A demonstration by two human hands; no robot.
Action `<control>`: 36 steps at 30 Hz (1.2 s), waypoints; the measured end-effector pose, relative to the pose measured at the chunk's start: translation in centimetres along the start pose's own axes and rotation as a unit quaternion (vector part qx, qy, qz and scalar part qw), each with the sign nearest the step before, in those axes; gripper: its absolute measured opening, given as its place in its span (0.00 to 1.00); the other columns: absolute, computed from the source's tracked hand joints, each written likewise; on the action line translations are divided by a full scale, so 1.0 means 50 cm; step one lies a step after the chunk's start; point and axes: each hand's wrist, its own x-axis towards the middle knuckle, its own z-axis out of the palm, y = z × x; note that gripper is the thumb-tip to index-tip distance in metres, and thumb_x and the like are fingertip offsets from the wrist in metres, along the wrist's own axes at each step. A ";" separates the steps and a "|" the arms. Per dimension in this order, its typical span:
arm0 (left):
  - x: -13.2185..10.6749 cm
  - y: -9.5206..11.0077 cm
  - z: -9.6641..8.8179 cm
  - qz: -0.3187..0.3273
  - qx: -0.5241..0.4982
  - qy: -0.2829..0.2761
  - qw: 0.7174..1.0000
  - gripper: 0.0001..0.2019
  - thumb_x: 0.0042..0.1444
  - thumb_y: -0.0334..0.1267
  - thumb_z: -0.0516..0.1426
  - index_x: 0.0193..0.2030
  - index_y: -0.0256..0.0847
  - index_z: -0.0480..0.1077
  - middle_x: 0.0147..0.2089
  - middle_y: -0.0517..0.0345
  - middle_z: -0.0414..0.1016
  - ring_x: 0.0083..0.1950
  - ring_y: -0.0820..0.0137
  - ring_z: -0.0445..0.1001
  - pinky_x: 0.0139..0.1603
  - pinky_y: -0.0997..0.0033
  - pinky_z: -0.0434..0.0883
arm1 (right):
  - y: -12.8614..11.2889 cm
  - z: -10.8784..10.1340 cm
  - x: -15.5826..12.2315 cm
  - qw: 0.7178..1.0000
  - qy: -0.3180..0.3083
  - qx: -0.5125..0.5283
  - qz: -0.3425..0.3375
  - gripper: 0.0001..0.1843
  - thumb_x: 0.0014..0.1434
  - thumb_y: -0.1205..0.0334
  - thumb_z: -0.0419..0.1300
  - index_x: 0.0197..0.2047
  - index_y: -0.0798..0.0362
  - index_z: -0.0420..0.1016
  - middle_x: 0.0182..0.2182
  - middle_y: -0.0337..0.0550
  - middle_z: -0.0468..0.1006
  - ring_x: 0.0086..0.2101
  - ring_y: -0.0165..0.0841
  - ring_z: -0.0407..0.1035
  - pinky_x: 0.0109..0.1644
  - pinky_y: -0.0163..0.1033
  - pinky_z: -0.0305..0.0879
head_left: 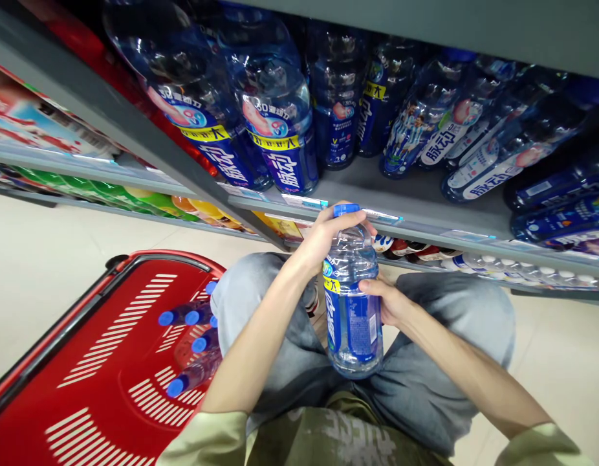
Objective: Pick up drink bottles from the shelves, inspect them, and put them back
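A large clear drink bottle with a blue label, a yellow band and a blue cap stands upright between my knees. My left hand wraps over its neck and cap from the left and above. Around its right side my right hand is closed, the thumb lying on the label and the other fingers hidden behind the bottle. Just beyond it, on the shelf, are several similar bottles, including one large bottle upright near the front edge.
To my left on the floor sits a red shopping basket with several blue-capped bottles in it. Some shelf bottles on the right lean over. A lower shelf holds white-capped bottles; green bottles lie at far left.
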 end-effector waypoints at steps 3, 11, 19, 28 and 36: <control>0.000 -0.001 0.000 0.002 0.000 0.000 1.000 0.11 0.52 0.44 0.65 0.33 0.38 0.71 0.31 0.54 0.79 0.29 0.68 0.76 0.33 0.68 0.72 | 0.000 0.000 0.000 1.000 -0.005 0.004 -0.001 0.31 0.41 0.54 0.76 0.49 0.49 0.76 0.36 0.42 0.85 0.30 0.38 0.79 0.38 0.46 0.77; 0.001 0.001 0.002 0.001 -0.003 -0.009 1.000 0.11 0.53 0.44 0.64 0.33 0.38 0.71 0.31 0.54 0.79 0.29 0.68 0.75 0.31 0.68 0.72 | -0.003 0.004 0.000 1.000 0.005 0.011 0.003 0.33 0.39 0.54 0.77 0.50 0.49 0.77 0.33 0.41 0.85 0.29 0.37 0.78 0.36 0.43 0.77; 0.000 0.003 0.004 0.009 -0.012 -0.019 1.000 0.12 0.52 0.43 0.64 0.35 0.39 0.68 0.32 0.55 0.80 0.30 0.67 0.76 0.32 0.68 0.72 | 0.000 0.000 -0.001 1.000 0.000 0.004 -0.010 0.30 0.41 0.54 0.75 0.48 0.49 0.77 0.37 0.42 0.85 0.32 0.40 0.79 0.39 0.46 0.77; -0.004 0.009 0.007 0.034 -0.032 -0.053 0.998 0.12 0.52 0.42 0.62 0.39 0.41 0.64 0.31 0.57 0.79 0.33 0.64 0.79 0.35 0.66 0.73 | 0.000 -0.004 -0.002 0.999 -0.031 0.019 0.008 0.26 0.40 0.54 0.77 0.42 0.50 0.76 0.33 0.40 0.85 0.30 0.36 0.79 0.38 0.42 0.78; -0.004 0.009 0.011 0.031 -0.069 -0.063 0.995 0.16 0.48 0.40 0.63 0.41 0.43 0.64 0.31 0.59 0.79 0.35 0.60 0.81 0.39 0.60 0.76 | -0.003 -0.005 -0.007 0.999 -0.051 -0.004 0.007 0.31 0.42 0.45 0.74 0.46 0.51 0.75 0.37 0.45 0.85 0.37 0.44 0.81 0.44 0.50 0.78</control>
